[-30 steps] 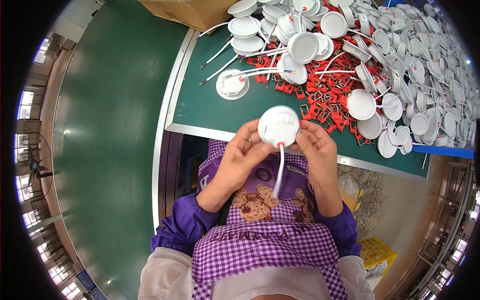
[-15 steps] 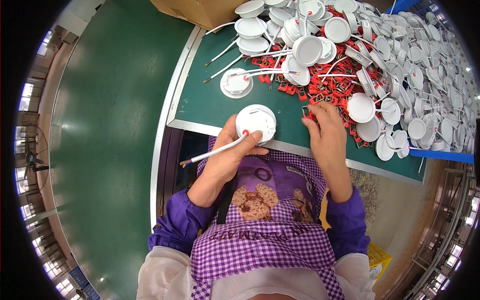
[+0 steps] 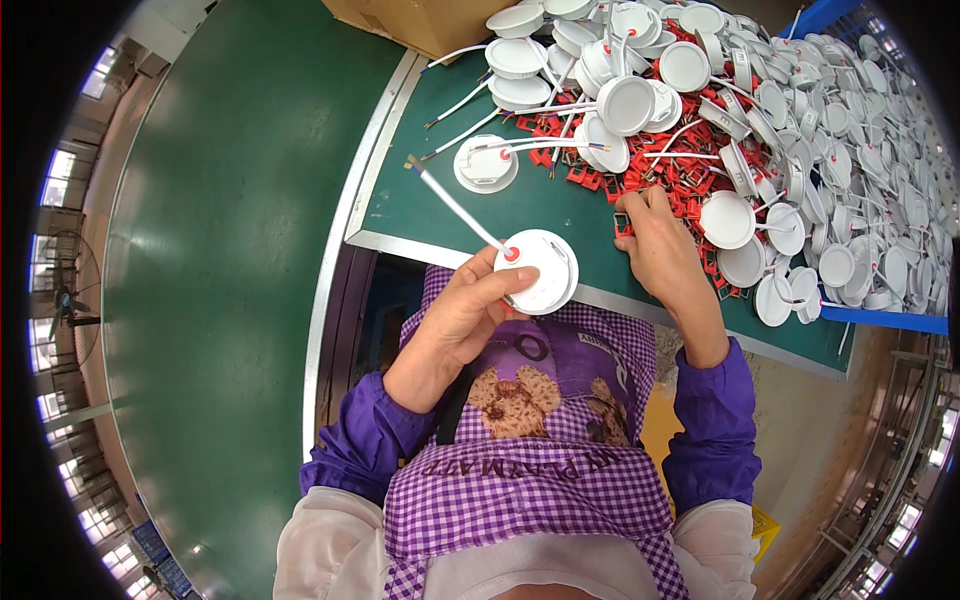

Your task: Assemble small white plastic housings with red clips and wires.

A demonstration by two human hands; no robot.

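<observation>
My left hand point(image 3: 462, 318) grips a round white downlight point(image 3: 545, 265) by its rim, back side up, thumb on top. Its white cable point(image 3: 458, 208) leaves a red grommet and points up and left to bare wire ends. At the edge of a heap of red spring clips point(image 3: 690, 160), my right hand point(image 3: 662, 240) has its fingers curled down. A red clip with a metal spring point(image 3: 622, 224) sits at the fingertips; the hand partly hides it. Another downlight point(image 3: 485, 165) lies back side up on the green bench, left of the clips.
A large pile of white downlights point(image 3: 840, 150) fills the right side, partly inside a blue bin point(image 3: 885, 317). At the back stands a cardboard box point(image 3: 420, 20). A long green surface point(image 3: 220, 250) runs along the left, and a metal edge strip point(image 3: 400, 247) borders the bench.
The downlight in my left hand has turned, so its cable swung from lower left to upper left, and it moved slightly right and down. My right hand has shifted a little, staying by the clips.
</observation>
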